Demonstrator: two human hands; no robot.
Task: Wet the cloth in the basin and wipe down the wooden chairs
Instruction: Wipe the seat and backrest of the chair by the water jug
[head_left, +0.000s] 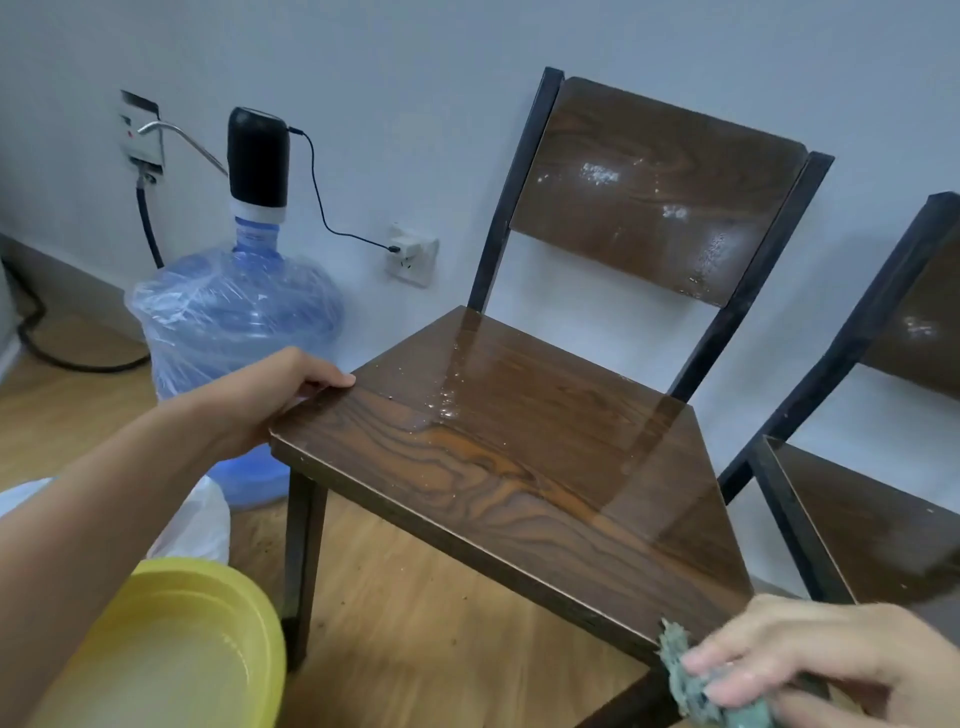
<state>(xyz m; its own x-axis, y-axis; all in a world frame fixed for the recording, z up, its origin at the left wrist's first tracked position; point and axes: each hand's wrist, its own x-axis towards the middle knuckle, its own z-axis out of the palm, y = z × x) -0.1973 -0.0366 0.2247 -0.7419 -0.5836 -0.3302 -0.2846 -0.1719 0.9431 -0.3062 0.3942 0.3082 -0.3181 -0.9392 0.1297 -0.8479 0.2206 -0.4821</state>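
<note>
water fills yellow basin (249, 613) (shallow); right hand (826, 662) grip closed on cloth (691, 686).

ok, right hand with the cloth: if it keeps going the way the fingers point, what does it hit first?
The right hand points left, holding the cloth at the chair seat's front corner. Likely first contact: that seat edge or front leg; depth unclear.

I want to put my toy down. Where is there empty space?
The seat of the chair is bare from the left hand across to the right hand holding the cloth, though wet. The floor under it is open too. Left is crowded: basin, water bottle.
</note>
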